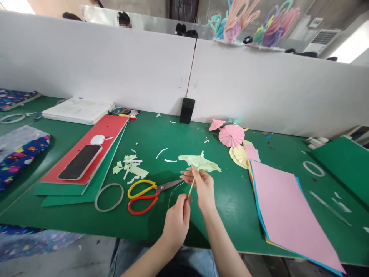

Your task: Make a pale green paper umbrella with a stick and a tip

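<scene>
A small pale green paper umbrella (203,162) on a thin stick (191,187) is held over the table in front of me. My left hand (178,217) is closed round the lower end of the stick. Higher up, just under the green paper, my right hand (203,186) pinches the stick, its other fingers partly extended. A thin clear thread or wire (173,189) curves down beside my left hand. Scissors (155,189) with one yellow and one red handle lie left of my hands, blades pointing towards them.
Green and white paper scraps (131,167) lie beyond the scissors. At left are a tape ring (108,197), a phone (80,161) and a red sheet (111,129). To the right are pink paper (288,204) and a pink pleated disc (231,135). A white partition (115,69) stands behind.
</scene>
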Demonstrator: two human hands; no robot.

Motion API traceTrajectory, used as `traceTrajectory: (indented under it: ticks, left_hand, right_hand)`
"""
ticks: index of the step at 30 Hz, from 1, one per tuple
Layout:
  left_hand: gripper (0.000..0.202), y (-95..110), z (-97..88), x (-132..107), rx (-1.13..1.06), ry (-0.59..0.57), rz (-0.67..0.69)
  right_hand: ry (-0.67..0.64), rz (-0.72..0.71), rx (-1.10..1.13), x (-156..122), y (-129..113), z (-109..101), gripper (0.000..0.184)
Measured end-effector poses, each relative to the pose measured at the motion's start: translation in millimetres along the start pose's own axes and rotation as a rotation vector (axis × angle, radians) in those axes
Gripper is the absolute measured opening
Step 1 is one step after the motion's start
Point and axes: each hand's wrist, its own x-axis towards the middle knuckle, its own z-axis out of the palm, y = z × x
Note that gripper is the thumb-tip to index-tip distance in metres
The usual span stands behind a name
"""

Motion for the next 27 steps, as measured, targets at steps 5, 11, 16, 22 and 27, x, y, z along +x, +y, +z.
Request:
traceTrajectory:
  ticks: [5,11,16,22,27]
  left_hand:
    - [0.013,-3.7,-5.4,-0.8,0.102,0.051,0.035]
    - [0.013,-2.7,-8.5,0.4,0.148,0.050,0.043]
    - [0.014,-2.6,-9.3,0.4,0.147,0.044,0.035]
    - [0.015,-4.1,-9.1,-1.4,0.085,0.028,0.043]
    - [0.020,-5.5,-9.7,-4.1,0.013,-0.022,0.061]
  right_hand:
    - [0.018,-0.087,-0.184,1.3,5.6,1.0,0.033]
    - [-0.028,-0.148,-0.293,-3.7,4.0,3.2,0.032]
    - [-0.043,-0.167,-0.275,-6.8,6.5,9.0,0.029]
    - [-0.136,-0.112,-0.145,-7.5,-0.7,9.4,0.030]
    - [-0.337,-0.018,-0.008,-10.5,-15.9,-2.3,0.033]
